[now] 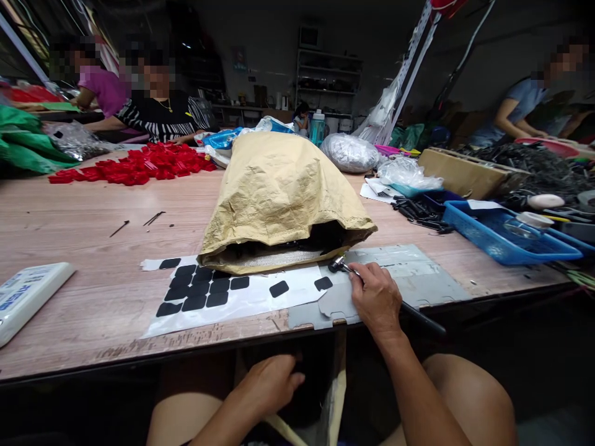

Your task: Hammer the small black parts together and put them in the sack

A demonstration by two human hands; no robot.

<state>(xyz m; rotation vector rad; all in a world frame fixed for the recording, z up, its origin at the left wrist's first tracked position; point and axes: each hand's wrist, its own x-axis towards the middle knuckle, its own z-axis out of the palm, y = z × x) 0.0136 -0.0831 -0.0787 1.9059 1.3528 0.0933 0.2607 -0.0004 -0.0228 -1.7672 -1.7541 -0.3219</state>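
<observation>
My right hand (pixel 377 298) is closed around a small hammer (pixel 424 318). Its metal-and-black head lies at the mouth of a large tan paper sack (pixel 279 186), and its dark handle sticks out past the table edge. Below the table, my left hand (pixel 272 385) hangs over an opened bag with pale edges (pixel 335 402) between my knees. Its visible fingers are slightly bent and apart, with nothing seen in them. Dark contents show inside the tan sack. In front of it lies a white sheet (pixel 260 310) bearing black rounded-square stickers (pixel 193 291).
Under my right hand is a grey board (pixel 418 272). A white device (pixel 32 297) sits at left, with a heap of red pieces (pixel 144 162) behind. Blue trays (pixel 506 241) and black parts (pixel 418 214) stand at right. Co-workers sit across the table and stand at right.
</observation>
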